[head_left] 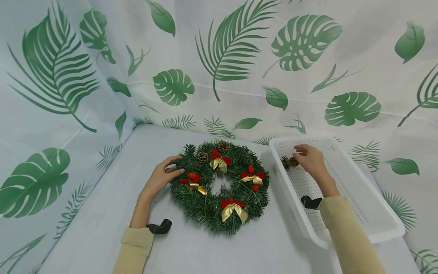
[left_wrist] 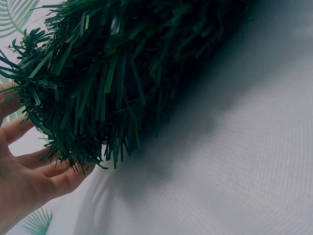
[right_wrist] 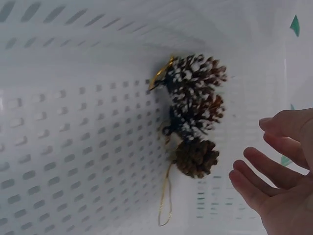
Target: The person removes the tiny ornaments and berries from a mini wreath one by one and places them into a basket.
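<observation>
A green tinsel wreath [head_left: 184,198] lies flat, dressed with red and gold bows [head_left: 234,211], small red ornaments [head_left: 194,177] and two pinecones [head_left: 224,146] at its top. My left hand [head_left: 161,177] rests at the wreath's left edge, its fingers spread and touching the tinsel; in the left wrist view some fingertips [left_wrist: 63,178] are partly hidden by it. Over the white basket [head_left: 356,179], my right hand [head_left: 311,160] holds nothing, with fingers loosely bent. Close to it in the basket lie two white-tipped pinecones [right_wrist: 195,76] and a plain brown pinecone [right_wrist: 196,158] with gold string loops.
The basket has perforated walls and stands right of the wreath on a white-covered table [head_left: 99,228]. A white curtain with green leaves [head_left: 232,53] hangs behind and to the left. Each wrist carries a black camera [head_left: 161,227].
</observation>
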Available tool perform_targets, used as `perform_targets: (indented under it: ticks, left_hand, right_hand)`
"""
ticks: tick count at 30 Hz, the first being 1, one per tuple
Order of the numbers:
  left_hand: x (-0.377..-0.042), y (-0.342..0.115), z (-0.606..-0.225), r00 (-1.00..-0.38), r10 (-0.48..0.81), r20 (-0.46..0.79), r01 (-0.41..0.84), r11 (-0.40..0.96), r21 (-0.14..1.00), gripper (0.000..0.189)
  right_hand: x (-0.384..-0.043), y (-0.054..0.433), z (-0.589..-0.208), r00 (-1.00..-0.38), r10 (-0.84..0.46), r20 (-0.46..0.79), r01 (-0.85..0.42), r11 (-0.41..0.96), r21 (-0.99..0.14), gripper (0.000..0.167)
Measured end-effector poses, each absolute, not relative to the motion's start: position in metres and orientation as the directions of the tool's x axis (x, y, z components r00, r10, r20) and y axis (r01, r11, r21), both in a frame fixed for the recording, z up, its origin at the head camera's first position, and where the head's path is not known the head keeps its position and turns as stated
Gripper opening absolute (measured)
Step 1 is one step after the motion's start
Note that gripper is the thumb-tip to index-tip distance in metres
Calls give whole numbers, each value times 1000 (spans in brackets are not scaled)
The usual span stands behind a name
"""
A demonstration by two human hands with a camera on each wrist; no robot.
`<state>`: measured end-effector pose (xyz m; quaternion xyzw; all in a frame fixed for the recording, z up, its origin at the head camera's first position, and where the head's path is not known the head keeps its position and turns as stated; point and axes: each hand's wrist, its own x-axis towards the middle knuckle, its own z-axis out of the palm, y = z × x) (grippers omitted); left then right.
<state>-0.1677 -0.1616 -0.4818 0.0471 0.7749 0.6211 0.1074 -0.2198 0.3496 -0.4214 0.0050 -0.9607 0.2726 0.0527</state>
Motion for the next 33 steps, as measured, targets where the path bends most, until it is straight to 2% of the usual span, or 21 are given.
perform_targets:
  ticks: [8,17,33]
  left_hand:
    - [-168,-162,-481,-972,206,-112,-66,217,974,55]
    - [-166,-161,-478,-971,209,-119,-75,208,975,57]
    - [-168,-162,-481,-972,206,-115,-67,226,972,57]
  right_hand:
    - [-219,335,-401,-989,-35,142,-107,835,-540,39]
    - [-220,320,-385,-991,-74,115,-127,809,-574,43]
    - [-224,297,-373,-989,-91,118,-145,771,-620,42]
